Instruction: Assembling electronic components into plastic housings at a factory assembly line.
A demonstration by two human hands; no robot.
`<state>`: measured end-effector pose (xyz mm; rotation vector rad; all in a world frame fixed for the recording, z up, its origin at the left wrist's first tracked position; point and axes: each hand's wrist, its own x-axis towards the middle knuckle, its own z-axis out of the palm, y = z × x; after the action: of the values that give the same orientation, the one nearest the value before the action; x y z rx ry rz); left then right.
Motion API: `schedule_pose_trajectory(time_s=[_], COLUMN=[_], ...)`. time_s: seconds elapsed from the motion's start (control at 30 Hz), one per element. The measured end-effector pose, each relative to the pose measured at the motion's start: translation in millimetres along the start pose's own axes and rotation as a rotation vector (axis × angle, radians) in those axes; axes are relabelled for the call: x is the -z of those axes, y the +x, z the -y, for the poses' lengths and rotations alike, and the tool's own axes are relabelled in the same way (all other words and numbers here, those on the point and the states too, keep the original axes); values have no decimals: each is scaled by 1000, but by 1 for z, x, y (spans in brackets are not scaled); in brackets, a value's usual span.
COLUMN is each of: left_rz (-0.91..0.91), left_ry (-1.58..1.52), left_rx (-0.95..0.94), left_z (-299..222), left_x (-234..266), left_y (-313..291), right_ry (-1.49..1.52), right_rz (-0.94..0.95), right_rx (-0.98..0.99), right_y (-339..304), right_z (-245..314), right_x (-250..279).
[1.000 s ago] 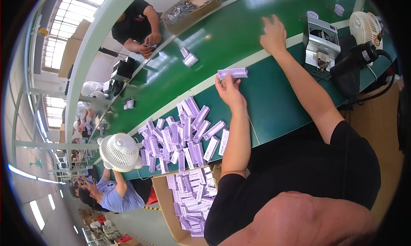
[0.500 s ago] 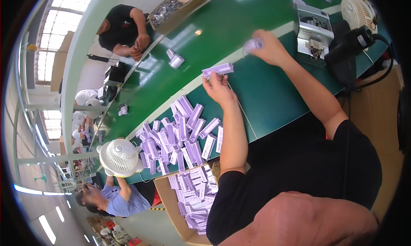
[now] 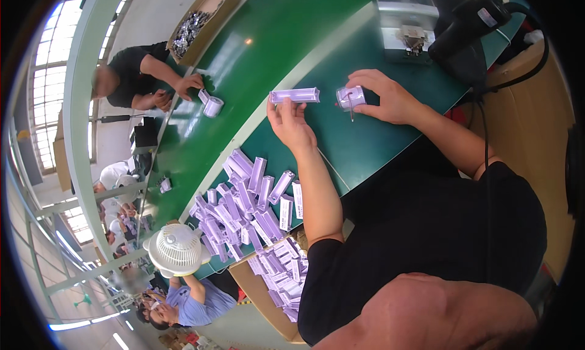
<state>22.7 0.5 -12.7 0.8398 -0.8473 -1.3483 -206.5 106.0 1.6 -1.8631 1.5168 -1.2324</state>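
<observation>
Likely light, stiff: hold the purple case (image 3: pixel 298 96) by its sides. Left hand (image 3: pixel 291 125) grips it; right hand (image 3: pixel 390 100), a cup (image 3: pixel 347 99).

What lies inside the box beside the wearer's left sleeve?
Purple parts lie inside the box; upper ones cover whatever is beneath, and the black sleeve hides one side.

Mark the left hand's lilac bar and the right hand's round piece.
Lilac bar (image 3: pixel 295 96): head view, middle of its long side.
Round piece (image 3: pixel 346 99): head view, near the middle of its body.
</observation>
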Motion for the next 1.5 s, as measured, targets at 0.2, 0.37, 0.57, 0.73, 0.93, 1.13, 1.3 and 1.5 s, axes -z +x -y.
schedule_pose_trajectory(time_s=[0.2,0.37,0.57,0.73,0.93,1.13,1.3,1.5], left_rz=[28,59,77,72,101,161,162,216], left_ry=[-20,-65,-129,-131,-171,-52,0,55], left_rx=[55,106,177,185,129,-4,-53,-97], left_z=[6,7,7,5,-1,0,1,2], left_x=[4,5,6,5,0,-3,-5,-12], left_y=[2,3,4,3,-1,-5,-7,-13], right_ry=[-21,6,-40,-74,-110,-111,-83,-53], right_rz=[-29,-89,-131,-173,-221,-220,-198,-200], right_rx=[184,195,191,159,169,143,143,142], right_y=[10,19,26,27,29,29,26,23], right_z=[0,1,2,0,-2,-2,0,2], right_x=[-7,-13,-14,-19,-22,-24,-22,-21])
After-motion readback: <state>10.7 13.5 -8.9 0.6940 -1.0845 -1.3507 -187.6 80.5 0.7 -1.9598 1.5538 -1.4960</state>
